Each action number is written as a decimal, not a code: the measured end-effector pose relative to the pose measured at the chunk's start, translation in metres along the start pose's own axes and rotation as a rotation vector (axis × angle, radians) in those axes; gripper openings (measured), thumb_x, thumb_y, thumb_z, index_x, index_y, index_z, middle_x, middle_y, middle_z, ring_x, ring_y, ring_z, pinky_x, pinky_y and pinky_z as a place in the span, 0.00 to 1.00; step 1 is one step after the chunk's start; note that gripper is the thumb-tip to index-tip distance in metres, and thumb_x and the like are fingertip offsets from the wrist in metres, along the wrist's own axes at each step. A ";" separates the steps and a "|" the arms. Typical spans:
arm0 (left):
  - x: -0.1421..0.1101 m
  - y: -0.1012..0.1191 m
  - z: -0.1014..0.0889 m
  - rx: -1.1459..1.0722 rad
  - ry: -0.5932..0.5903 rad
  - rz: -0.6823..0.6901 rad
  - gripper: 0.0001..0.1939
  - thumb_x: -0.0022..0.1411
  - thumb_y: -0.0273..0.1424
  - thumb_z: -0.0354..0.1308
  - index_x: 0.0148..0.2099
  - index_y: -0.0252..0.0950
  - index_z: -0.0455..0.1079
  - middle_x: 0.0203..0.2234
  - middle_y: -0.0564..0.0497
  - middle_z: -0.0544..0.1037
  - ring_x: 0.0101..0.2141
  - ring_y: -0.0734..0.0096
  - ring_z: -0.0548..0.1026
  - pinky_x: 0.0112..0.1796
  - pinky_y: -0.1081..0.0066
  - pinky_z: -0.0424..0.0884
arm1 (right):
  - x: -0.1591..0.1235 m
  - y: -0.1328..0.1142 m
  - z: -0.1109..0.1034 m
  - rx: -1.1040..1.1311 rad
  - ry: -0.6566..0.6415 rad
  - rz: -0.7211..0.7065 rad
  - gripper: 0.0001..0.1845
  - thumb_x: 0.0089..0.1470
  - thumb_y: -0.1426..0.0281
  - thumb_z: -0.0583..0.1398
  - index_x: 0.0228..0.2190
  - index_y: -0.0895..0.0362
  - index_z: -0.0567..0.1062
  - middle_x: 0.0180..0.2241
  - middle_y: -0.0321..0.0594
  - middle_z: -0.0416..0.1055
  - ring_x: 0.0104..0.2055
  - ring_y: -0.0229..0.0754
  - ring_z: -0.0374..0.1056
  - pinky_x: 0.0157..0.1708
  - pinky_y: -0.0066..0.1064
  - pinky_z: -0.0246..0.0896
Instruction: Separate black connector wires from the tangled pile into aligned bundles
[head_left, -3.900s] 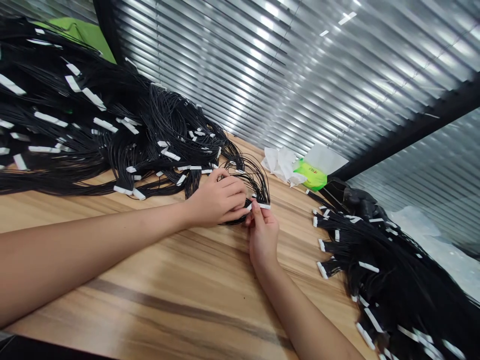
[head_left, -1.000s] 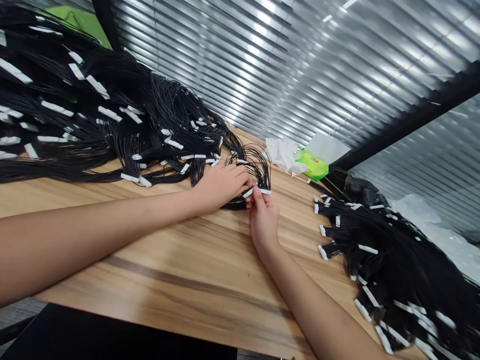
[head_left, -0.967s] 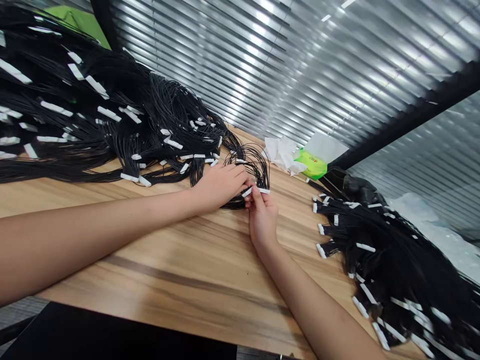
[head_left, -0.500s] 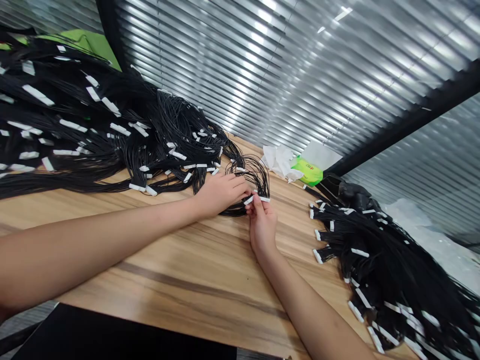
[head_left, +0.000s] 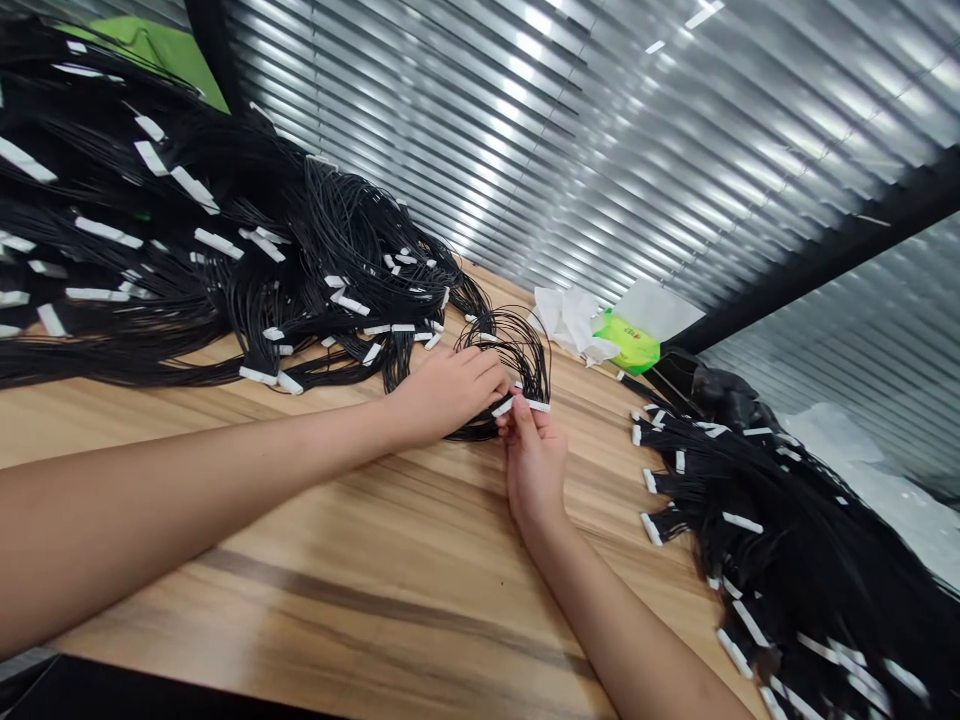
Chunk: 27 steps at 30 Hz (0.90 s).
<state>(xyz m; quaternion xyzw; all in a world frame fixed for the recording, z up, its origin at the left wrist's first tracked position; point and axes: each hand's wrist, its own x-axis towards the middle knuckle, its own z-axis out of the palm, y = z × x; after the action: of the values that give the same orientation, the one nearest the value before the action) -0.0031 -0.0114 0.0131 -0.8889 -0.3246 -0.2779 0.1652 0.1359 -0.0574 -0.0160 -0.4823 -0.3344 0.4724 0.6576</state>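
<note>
My right hand (head_left: 534, 445) pinches a white connector (head_left: 538, 406) between thumb and fingers. Thin black wires (head_left: 517, 335) loop up from that connector and curve back toward the left. My left hand (head_left: 454, 395) is closed right beside it, its fingertips at the wires and a second white connector (head_left: 502, 408). What exactly the left fingertips grip is hidden behind the knuckles. Both hands are just above the wooden table (head_left: 360, 560), close together.
A large heap of black wire harnesses (head_left: 247, 220) with white connectors covers the table's left back. Another pile (head_left: 795, 520) lies at the right. Crumpled white tissue (head_left: 566, 320) and a green packet (head_left: 630, 343) sit by the corrugated metal wall (head_left: 450, 120).
The view has shifted a little, so the scene sits slightly differently in it. Both hands stay together at the connectors, with the right still pinching one.
</note>
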 end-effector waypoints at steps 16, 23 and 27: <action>-0.012 0.019 -0.008 -0.604 -0.053 0.420 0.14 0.69 0.36 0.47 0.39 0.38 0.73 0.25 0.51 0.77 0.28 0.73 0.72 0.31 0.72 0.63 | -0.001 -0.002 -0.001 0.044 0.016 0.060 0.21 0.42 0.57 0.66 0.34 0.58 0.75 0.20 0.29 0.65 0.23 0.33 0.58 0.25 0.26 0.53; -0.012 0.015 -0.005 -1.064 0.033 -0.297 0.19 0.71 0.37 0.39 0.53 0.35 0.66 0.30 0.51 0.76 0.30 0.75 0.72 0.33 0.76 0.66 | 0.001 0.005 -0.001 0.034 -0.007 -0.041 0.16 0.45 0.59 0.66 0.30 0.58 0.74 0.23 0.31 0.68 0.26 0.34 0.60 0.31 0.28 0.56; -0.009 0.015 -0.002 -1.061 -0.047 -0.506 0.21 0.70 0.40 0.41 0.56 0.36 0.67 0.26 0.53 0.74 0.26 0.75 0.70 0.30 0.76 0.64 | 0.003 0.008 -0.003 0.028 -0.037 -0.053 0.14 0.46 0.60 0.65 0.30 0.59 0.75 0.22 0.31 0.67 0.25 0.33 0.58 0.30 0.28 0.55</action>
<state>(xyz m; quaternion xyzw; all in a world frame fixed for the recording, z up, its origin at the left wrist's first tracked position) 0.0002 -0.0273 0.0073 -0.7509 -0.3465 -0.4136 -0.3809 0.1373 -0.0544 -0.0246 -0.4549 -0.3524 0.4686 0.6702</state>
